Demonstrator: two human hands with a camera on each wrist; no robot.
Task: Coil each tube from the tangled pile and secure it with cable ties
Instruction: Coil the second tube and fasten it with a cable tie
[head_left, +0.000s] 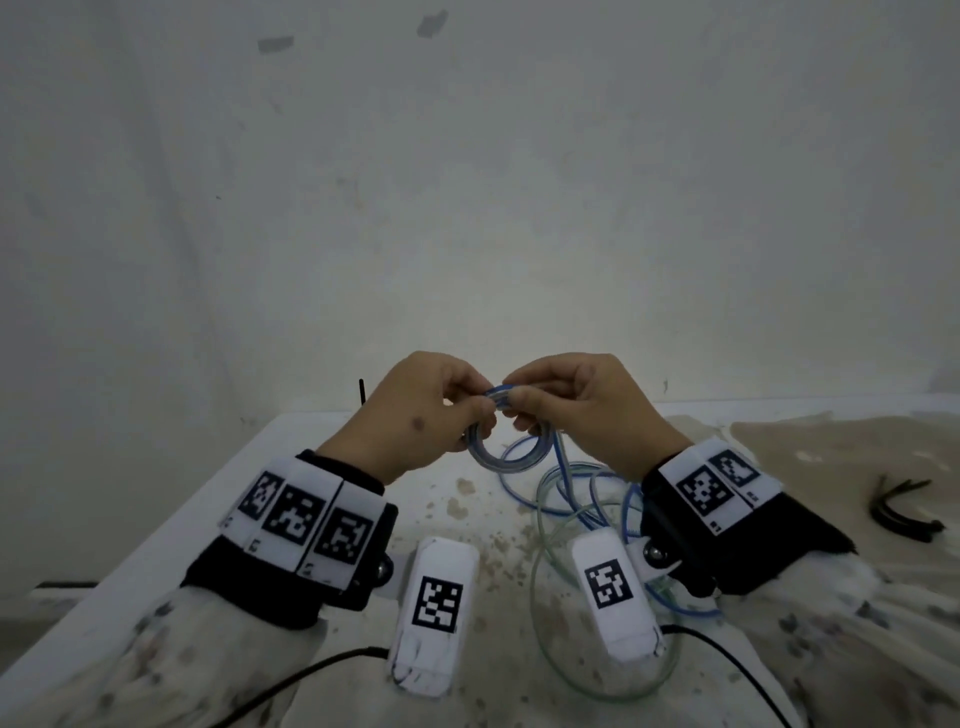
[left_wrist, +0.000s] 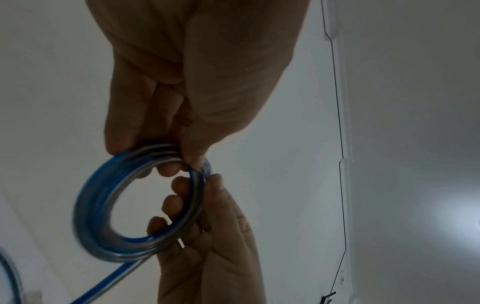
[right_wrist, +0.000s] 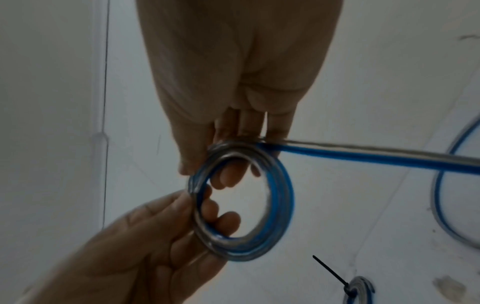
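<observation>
Right hand (right_wrist: 233, 86) is pinching blue-clear tube coil (right_wrist: 280, 205) at 12 o'clock, left hand (right_wrist: 145, 242) gripping at 8; loose tail running toward 3; tied coil (right_wrist: 359, 292) lying at 5

Black wrist cuffs (head_left: 291, 582) carry white fiducial-marker blocks (head_left: 304, 519) over mottled pale sleeves (head_left: 130, 670).

A stained white table (head_left: 218, 499) is set against a scuffed pale wall (head_left: 467, 182); a beige cloth (head_left: 810, 457) is spread over the table's right side.
</observation>
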